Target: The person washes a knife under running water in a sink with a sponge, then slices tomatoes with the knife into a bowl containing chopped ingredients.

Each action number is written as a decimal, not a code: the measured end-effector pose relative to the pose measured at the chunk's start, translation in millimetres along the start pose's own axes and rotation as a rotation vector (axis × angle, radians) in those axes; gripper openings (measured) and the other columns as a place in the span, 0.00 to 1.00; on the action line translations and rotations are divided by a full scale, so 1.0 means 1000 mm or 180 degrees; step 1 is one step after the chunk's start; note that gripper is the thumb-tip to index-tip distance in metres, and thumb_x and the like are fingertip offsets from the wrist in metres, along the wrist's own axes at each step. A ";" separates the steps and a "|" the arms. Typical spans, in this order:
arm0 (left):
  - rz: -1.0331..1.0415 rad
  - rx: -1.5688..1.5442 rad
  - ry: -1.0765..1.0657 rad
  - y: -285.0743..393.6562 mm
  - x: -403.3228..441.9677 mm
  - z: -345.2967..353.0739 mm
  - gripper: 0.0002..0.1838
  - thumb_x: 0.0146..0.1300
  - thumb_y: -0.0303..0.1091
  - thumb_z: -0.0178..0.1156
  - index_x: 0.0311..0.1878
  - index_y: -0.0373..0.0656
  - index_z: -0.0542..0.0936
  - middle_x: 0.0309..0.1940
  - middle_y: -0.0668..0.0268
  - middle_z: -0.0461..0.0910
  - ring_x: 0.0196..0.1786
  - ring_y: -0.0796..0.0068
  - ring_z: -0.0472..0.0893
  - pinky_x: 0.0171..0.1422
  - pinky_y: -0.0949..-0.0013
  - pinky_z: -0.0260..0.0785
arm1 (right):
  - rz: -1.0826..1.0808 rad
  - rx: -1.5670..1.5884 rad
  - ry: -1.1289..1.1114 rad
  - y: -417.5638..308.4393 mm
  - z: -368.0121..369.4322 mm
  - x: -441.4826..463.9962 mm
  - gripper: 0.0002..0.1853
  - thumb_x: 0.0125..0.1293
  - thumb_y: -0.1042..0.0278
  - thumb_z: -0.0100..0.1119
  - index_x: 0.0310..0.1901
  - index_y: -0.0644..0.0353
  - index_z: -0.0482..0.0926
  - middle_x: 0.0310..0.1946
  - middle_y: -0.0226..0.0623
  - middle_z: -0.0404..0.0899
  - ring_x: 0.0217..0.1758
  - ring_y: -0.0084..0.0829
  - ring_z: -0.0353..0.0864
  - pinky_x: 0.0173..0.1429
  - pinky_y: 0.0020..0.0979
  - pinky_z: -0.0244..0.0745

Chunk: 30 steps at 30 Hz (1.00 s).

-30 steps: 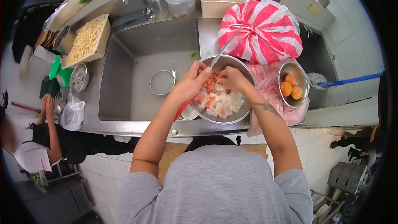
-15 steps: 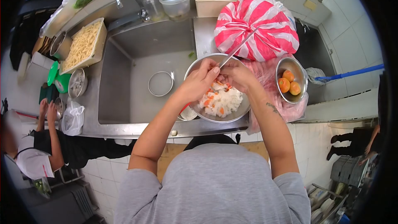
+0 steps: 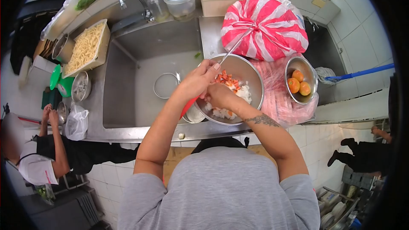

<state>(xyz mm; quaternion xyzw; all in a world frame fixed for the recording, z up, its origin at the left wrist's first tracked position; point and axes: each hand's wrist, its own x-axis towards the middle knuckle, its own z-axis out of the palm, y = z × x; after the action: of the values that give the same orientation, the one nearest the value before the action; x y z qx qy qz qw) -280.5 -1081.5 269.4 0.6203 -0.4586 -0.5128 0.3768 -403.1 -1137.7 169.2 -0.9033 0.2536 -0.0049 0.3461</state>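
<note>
My left hand [image 3: 200, 80] is closed around a long, thin-bladed knife [image 3: 235, 47] above the left rim of a metal bowl [image 3: 257, 74]. The blade points up and right, towards a tied red-and-white striped bag [image 3: 264, 30]. My right hand [image 3: 222, 96] reaches into the bowl with curled fingers, close to my left hand; what it holds is hidden. Chopped orange-red pieces [image 3: 226, 78] and white crumbly food [image 3: 244, 93] lie in the bowl. Something red [image 3: 188, 107] shows below my left wrist; whether it belongs to the knife I cannot tell.
Left of the bowl is a steel sink [image 3: 140, 110] with a metal ring inside. A tray of noodles [image 3: 87, 49] stands beyond it. A small bowl of orange-red round produce [image 3: 301, 93] sits at right on pink packs [image 3: 277, 89]. Another person [image 3: 53, 145] works at left.
My right hand has moved down and left into the bowl, uncovering the chopped pieces. The knife has shifted left with my left hand. The striped bag's tied top now shows more clearly.
</note>
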 end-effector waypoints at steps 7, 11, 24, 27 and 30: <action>-0.0076 -0.0231 -0.0141 -0.015 -0.014 -0.012 0.29 0.72 0.52 0.40 0.64 0.39 0.63 0.30 0.65 0.71 0.14 0.79 0.68 0.19 0.74 0.62 | 0.0881 0.3734 0.0009 0.026 -0.047 -0.019 0.10 0.68 0.73 0.50 0.43 0.68 0.79 0.33 0.34 0.80 0.32 0.22 0.76 0.37 0.24 0.73; -0.0048 0.0223 -0.0197 -0.009 -0.023 0.005 0.28 0.72 0.52 0.41 0.67 0.43 0.62 0.33 0.63 0.74 0.18 0.78 0.71 0.23 0.75 0.65 | 0.1067 0.4276 0.0446 0.019 -0.054 -0.026 0.09 0.65 0.76 0.52 0.42 0.71 0.78 0.31 0.38 0.79 0.29 0.23 0.76 0.31 0.24 0.73; -0.0173 0.0010 -0.0139 -0.012 -0.004 0.028 0.16 0.72 0.45 0.44 0.52 0.43 0.65 0.35 0.61 0.73 0.20 0.77 0.72 0.19 0.74 0.64 | 0.0110 0.0557 0.1090 0.021 -0.051 -0.055 0.12 0.52 0.83 0.51 0.38 0.66 0.82 0.33 0.54 0.79 0.37 0.50 0.80 0.40 0.41 0.75; -0.0287 -0.0428 -0.0215 -0.015 -0.002 0.032 0.20 0.72 0.49 0.43 0.50 0.39 0.66 0.31 0.61 0.73 0.10 0.78 0.65 0.12 0.75 0.56 | -0.0146 0.0222 0.1545 0.020 -0.045 -0.064 0.17 0.45 0.86 0.51 0.38 0.66 0.81 0.38 0.53 0.78 0.42 0.54 0.78 0.47 0.46 0.74; -0.0505 -0.0739 -0.0338 -0.017 0.000 0.031 0.24 0.72 0.51 0.42 0.56 0.37 0.65 0.32 0.59 0.74 0.11 0.77 0.66 0.12 0.74 0.57 | 0.0262 -0.0175 0.1232 0.010 -0.049 -0.078 0.16 0.46 0.87 0.52 0.38 0.64 0.81 0.40 0.49 0.78 0.44 0.51 0.78 0.48 0.44 0.73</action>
<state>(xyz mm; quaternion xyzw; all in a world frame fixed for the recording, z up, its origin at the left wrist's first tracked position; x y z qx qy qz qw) -307.8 -1076.0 248.0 0.5789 -0.3650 -0.6226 0.3794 -484.4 -1139.0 213.4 -0.8835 0.3521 -0.1574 0.2660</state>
